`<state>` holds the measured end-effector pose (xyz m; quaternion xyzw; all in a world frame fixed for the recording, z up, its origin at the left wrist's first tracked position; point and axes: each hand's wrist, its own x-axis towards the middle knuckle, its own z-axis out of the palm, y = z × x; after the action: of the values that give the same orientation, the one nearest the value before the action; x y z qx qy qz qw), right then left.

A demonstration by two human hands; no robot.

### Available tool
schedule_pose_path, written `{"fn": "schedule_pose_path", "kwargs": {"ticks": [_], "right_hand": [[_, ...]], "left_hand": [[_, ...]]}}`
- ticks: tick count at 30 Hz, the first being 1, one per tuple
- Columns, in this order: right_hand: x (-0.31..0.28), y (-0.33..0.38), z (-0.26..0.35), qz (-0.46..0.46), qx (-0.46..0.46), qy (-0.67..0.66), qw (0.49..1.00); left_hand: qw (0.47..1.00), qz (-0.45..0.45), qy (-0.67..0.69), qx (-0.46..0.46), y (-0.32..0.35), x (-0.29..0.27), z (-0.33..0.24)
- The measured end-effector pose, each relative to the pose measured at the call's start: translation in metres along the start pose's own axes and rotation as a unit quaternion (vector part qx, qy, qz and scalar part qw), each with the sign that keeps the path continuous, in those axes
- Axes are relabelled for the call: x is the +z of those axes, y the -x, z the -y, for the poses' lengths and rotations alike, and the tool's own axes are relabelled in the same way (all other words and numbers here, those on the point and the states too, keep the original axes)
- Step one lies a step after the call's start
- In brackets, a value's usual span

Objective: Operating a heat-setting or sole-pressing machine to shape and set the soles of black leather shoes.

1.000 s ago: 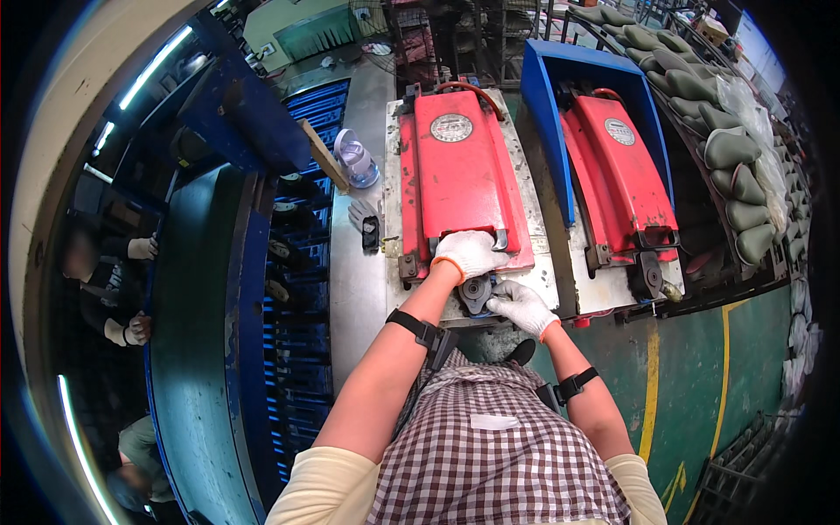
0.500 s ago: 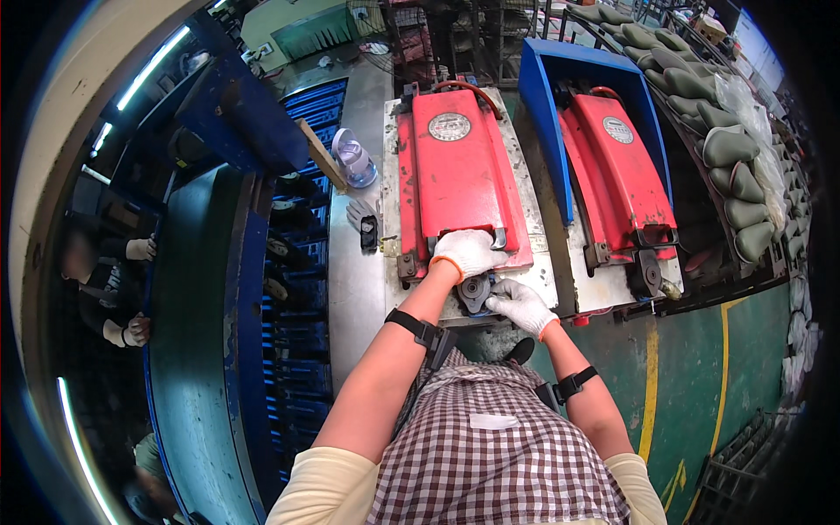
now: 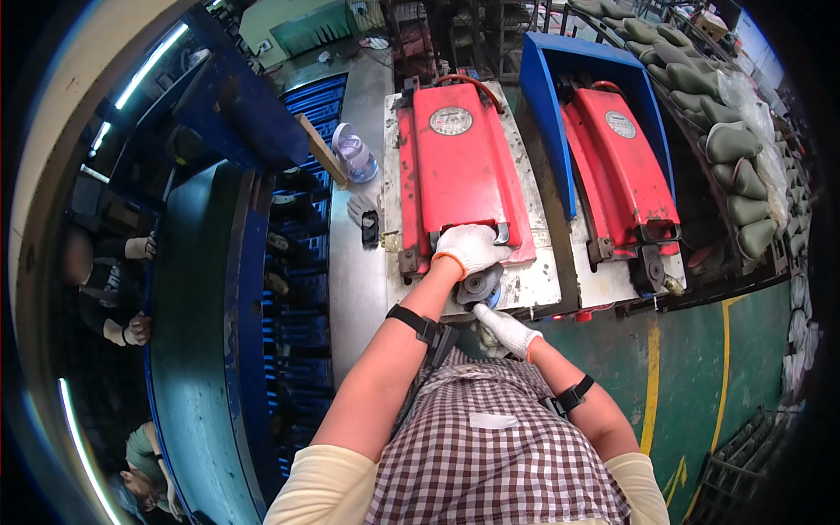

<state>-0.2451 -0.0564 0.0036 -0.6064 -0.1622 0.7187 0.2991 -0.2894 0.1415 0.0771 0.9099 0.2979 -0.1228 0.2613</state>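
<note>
Both gloved hands on task | your left grip (image 3: 470,248) closed over red press lid's (image 3: 459,166) front edge | right grip (image 3: 507,330) pinches below round grey disc (image 3: 480,284) | next: steady lid, seat disc.

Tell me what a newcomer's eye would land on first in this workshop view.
First, two big red machine covers: the nearer red cover lies on a pale bench at centre, the second red cover sits inside a blue frame to its right. At the near edge of the first, the left hand in a white glove rests on the cover's end, while the gloved right hand reaches a grey round part just below. Rows of olive boots fill racks at far right.
</note>
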Motion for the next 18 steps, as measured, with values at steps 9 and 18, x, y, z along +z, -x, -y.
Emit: {"fn": "schedule_pose_path", "kwargs": {"ticks": [9, 18], "right_hand": [[0.033, -0.031, -0.001, 0.054, -0.027, 0.089, 0.994], [-0.003, 0.007, 0.045, 0.066, -0.005, 0.273, 0.96]], "left_hand": [[0.998, -0.058, -0.007, 0.028, 0.007, 0.004, -0.003], [0.989, -0.132, -0.017, 0.069, 0.042, -0.077, -0.019]]}}
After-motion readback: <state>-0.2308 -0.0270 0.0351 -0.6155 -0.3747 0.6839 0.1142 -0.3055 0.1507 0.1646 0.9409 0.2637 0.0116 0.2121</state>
